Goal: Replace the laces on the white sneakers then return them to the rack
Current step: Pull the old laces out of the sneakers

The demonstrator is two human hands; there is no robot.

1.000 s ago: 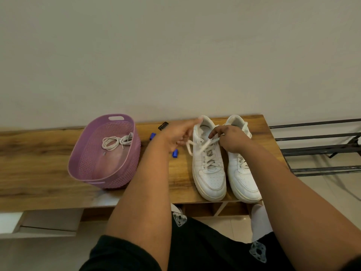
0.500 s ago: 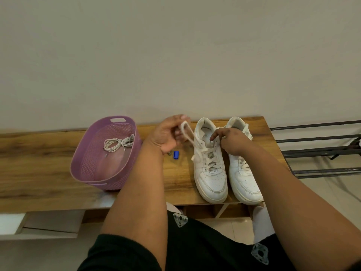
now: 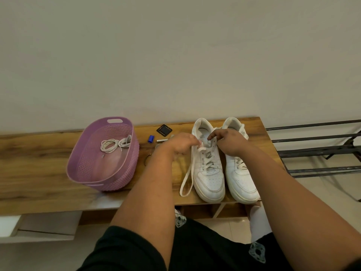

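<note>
The wooden bench [image 3: 39, 173] ran wide under both hands, giving the shoes a flat place to sit while the laces were worked. Off to the right of the right hand stood the dark metal rack [image 3: 316, 149], bare on the rails in view, where the pair was due to go once relaced. To the left of the left hand sat the purple basket [image 3: 101, 182], holding a coil of spare laces [image 3: 115, 145], probably kept there so the replacements stayed within easy reach. The two white sneakers [image 3: 211, 178] stood side by side, toes toward the person, directly beneath the hands. The left hand [image 3: 180, 142] was curled over the near-left eyelets of the left-hand shoe, pinching the old lace [image 3: 186, 180], whose loose loop trailed down beside that shoe toward the bench edge; it looked like the lace was being drawn out. The right hand [image 3: 229, 141] rested on the shoe's tongue and collar with fingers bent, seemingly steadying it; whether it actually gripped anything I could not tell. Just beyond the left hand lay a black square pad [image 3: 164, 130], a small blue item [image 3: 150, 138] and some metal bits, none blocking the work.
</note>
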